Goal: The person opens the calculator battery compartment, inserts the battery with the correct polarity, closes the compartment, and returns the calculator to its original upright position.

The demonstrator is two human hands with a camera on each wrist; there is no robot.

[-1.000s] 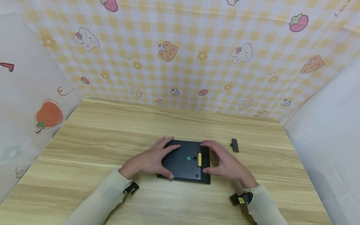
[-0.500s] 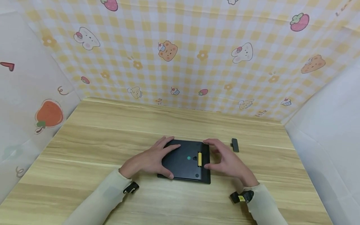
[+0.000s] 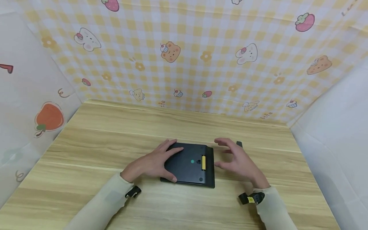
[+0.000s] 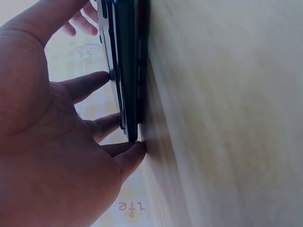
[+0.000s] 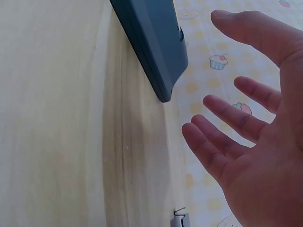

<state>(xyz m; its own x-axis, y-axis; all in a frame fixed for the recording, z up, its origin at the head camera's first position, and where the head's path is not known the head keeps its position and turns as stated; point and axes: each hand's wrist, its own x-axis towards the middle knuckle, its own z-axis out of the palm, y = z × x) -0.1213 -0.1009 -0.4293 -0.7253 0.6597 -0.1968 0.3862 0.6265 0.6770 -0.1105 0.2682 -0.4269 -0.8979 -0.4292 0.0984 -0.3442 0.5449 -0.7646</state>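
Note:
A black calculator [image 3: 184,164] lies face down on the table, its back upward. A yellow battery [image 3: 203,163] sits in the uncovered compartment near its right end. My left hand [image 3: 153,163] holds the calculator's left part across its width, thumb at the near edge and fingers over the back and far edge. In the left wrist view, fingertips [image 4: 102,78] touch the calculator [image 4: 125,61]. Just right of the calculator, my right hand [image 3: 237,159] hovers apart from it, fingers loosely bent around nothing. Behind that hand the black battery cover [image 3: 239,144] is partly hidden.
The wood-grain table [image 3: 120,127] extends around the calculator. A yellow checked cloth [image 3: 189,64] hangs along the back, with white sheets at the left [image 3: 26,95] and right [image 3: 336,134]. Black wrist cameras sit on both wrists.
My right hand has moved off the calculator to the right and slightly away, now covering part of the battery cover. The left hand, calculator and battery have stayed in place.

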